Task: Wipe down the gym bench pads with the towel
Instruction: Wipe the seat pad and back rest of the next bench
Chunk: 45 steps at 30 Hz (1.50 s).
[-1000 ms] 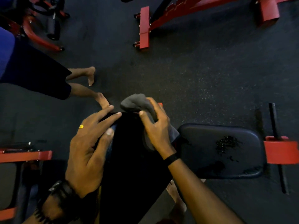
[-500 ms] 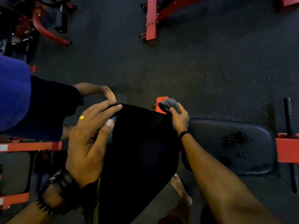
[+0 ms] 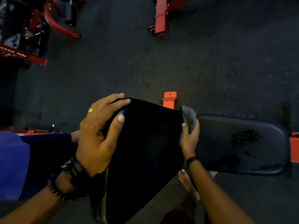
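A black back pad [image 3: 145, 151] rises toward me in the middle of the view. My left hand [image 3: 98, 135] grips its upper left edge, fingers curled over the rim. My right hand [image 3: 190, 136] holds a grey towel [image 3: 188, 117] against the pad's right edge, low beside the seat. The dark seat pad [image 3: 226, 143] lies flat to the right, with wet dark patches on its surface.
A red bracket [image 3: 169, 100] of the bench frame shows behind the back pad. Red machine frames stand at top left [image 3: 59, 28] and top centre [image 3: 160, 18]. Another person in blue [image 3: 14, 162] is at the left. My bare foot [image 3: 186, 180] is under the bench.
My right hand has slid the towel from the pad's top right corner down its right side. The person on the left has shifted lower in view. My left hand kept its grip.
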### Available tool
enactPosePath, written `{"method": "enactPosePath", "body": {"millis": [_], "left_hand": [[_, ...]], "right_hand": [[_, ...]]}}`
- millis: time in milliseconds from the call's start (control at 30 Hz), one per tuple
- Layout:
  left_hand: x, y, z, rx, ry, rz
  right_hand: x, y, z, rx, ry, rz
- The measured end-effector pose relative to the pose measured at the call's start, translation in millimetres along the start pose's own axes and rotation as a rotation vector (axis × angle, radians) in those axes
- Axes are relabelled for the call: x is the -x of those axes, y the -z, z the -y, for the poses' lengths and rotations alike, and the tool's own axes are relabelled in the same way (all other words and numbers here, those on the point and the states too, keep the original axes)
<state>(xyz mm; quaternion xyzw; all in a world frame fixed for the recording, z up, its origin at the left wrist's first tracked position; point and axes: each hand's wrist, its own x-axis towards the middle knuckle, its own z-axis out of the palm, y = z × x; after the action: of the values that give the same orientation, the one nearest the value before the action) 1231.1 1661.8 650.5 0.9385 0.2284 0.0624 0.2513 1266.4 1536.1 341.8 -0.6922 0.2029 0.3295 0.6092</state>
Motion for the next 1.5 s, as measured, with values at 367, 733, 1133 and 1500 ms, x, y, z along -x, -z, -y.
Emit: {"method": "enactPosePath", "body": {"millis": [367,733,1133,1500], "left_hand": [[2.8,-1.8,-2.3,-0.026,0.0,0.011],[3.3,-1.3,5.6,-0.013,-0.049,0.009],[4.4,-2.0,12.9,-0.001,-0.075,-0.001],[0.7,-2.8,23.9,0.046,-0.131,-0.004]], "right_hand": [[-6.8,-12.5,11.0,0.086,0.108,-0.02],[-41.4,-3.8,-19.3,0.167,-0.194,-0.034],[8.2,13.3,-51.0,0.137,-0.297,-0.052],[53.7,21.7,-61.9,-0.106,-0.557,-0.229]]}}
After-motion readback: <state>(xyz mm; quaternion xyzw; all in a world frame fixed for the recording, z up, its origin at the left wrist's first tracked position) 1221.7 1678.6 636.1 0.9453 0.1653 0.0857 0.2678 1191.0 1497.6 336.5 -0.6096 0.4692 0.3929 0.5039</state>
